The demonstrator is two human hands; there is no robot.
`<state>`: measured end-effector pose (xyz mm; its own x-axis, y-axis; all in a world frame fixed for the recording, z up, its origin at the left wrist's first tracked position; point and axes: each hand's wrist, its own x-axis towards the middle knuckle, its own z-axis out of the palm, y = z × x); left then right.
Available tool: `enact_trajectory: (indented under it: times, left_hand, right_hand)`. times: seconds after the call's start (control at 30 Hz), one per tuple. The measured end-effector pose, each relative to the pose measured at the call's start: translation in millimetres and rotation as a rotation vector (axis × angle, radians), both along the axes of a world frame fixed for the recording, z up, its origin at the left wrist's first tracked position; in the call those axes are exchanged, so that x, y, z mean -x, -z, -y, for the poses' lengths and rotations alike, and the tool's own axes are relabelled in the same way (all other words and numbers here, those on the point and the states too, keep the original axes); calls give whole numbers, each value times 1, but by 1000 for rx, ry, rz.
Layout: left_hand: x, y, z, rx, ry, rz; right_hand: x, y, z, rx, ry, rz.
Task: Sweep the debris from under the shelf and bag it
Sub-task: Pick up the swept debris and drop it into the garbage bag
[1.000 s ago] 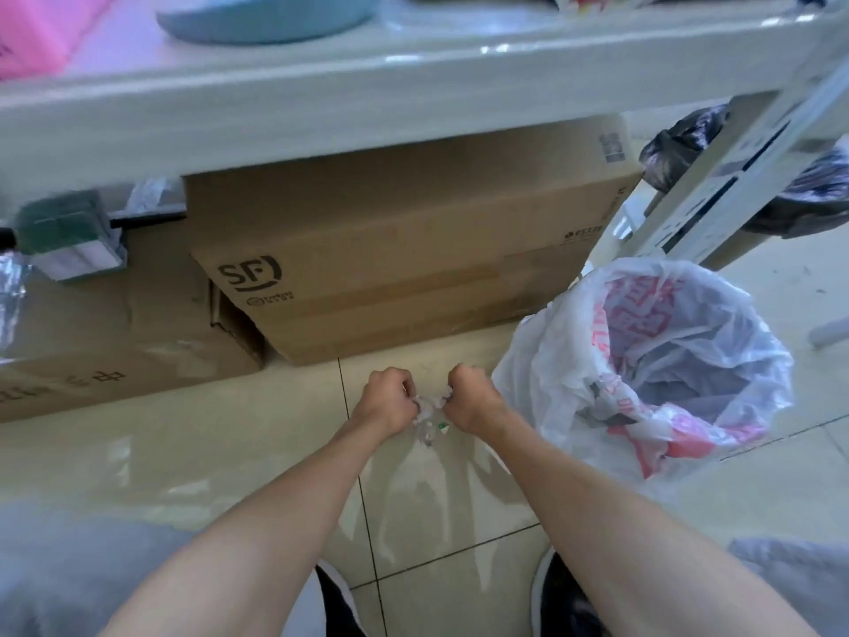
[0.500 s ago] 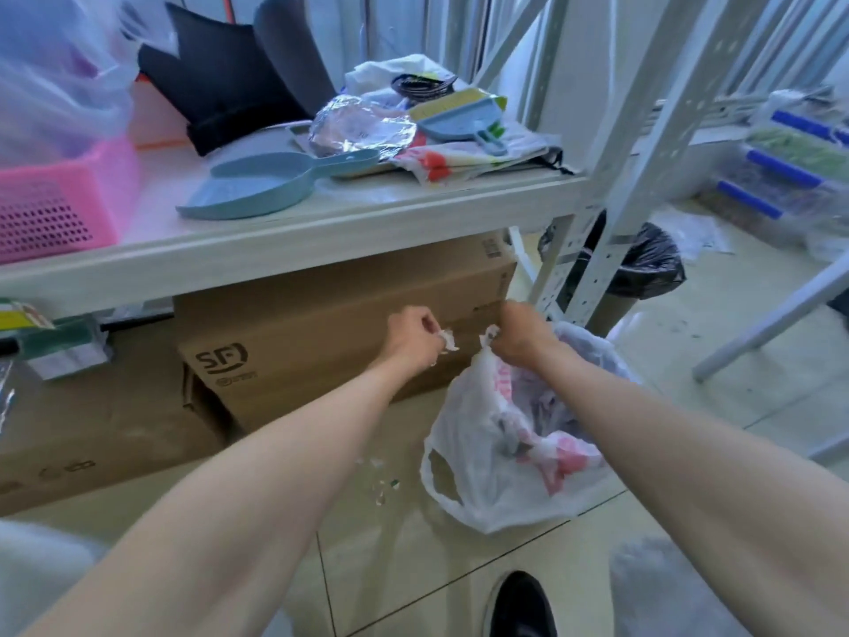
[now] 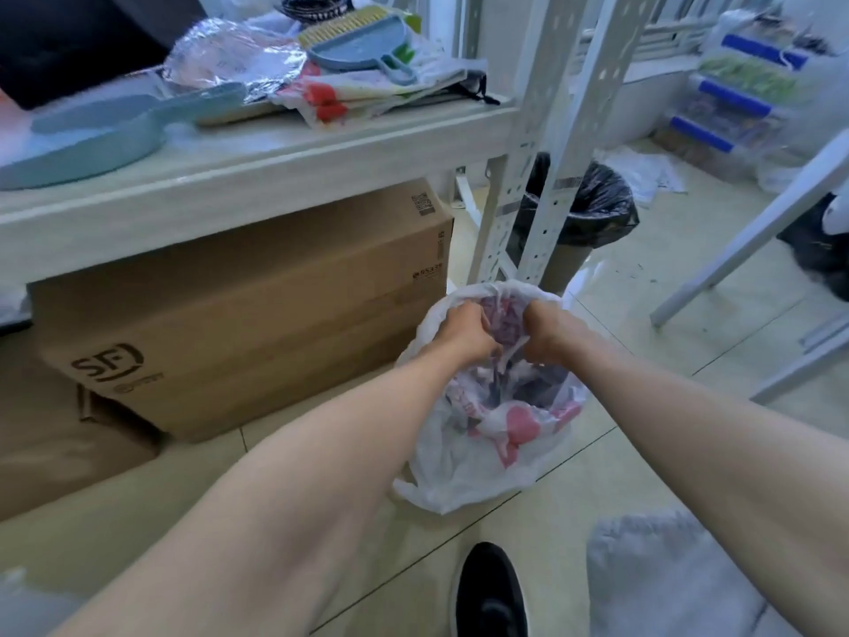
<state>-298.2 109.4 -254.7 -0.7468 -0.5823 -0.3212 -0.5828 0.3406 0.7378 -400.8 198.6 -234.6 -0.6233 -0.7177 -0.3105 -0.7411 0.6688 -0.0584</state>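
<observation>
Count: one white, red-printed bag (image 3: 482, 457), mouth open, on the floor. One cardboard box (image 3: 257, 314) is just left of it. Two blue dustpans, a large dustpan (image 3: 92, 135) and a small dustpan (image 3: 363, 48), sit up-left of the bag. Your left hand (image 3: 461, 331) and right hand (image 3: 549, 326) are side by side in the bag's mouth, fingers curled down. Cannot tell whether they grip anything.

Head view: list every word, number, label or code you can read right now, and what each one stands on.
"SF": large logo, lower left of the cardboard box front.
"9533": small print at the box's upper right edge; the following digit is blurred.
Small print under the logo: too blurred.
QR code and barcode on the box's right end: not readable.
Red print on the plastic bag: crumpled, unreadable.
Barcode sticker on the shelf post: unreadable.
</observation>
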Motion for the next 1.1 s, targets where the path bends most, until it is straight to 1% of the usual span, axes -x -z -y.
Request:
enact_trajectory:
  times: [0.13,0.3,0.37,0.47,0.57,0.67,0.73,0.8,0.87,0.97,1.03,1.1]
  left_hand:
    - [-10,-5,5,11,18,-9]
    - [-36,-23,26,58,-63,-83]
    - [-55,-29,40,128,-144,-60]
    - [-97,-30,62,217,-319,0]
    - [-147,-15,80,225,-418,139]
    - [-192,21,92,164,-424,321]
    - [-215,53,95,126,-392,447]
    - [-232,87,95,73,-345,524]
    - [-243,119,90,33,-287,540]
    - [-252,159,86,15,-210,500]
    - [-254,179,86,8,-168,471]
    - [-253,192,88,7,-141,431]
  right_hand:
    - [-4,-7,0,-35,14,-18]
    - [-22,-36,12,6,10,-56]
    - [-34,-44,22,55,-22,-50]
    - [-60,-47,47,156,-89,8]
    - [-99,-39,73,233,-150,101]
    - [-137,-7,96,195,-208,231]
    - [-157,25,109,114,-282,299]
    - [-175,63,116,-1,-335,350]
    - [-191,101,112,-118,-355,384]
    - [-212,148,96,-218,-363,409]
    - [-222,175,87,-224,-347,431]
    - [-231,195,83,-183,-352,452]
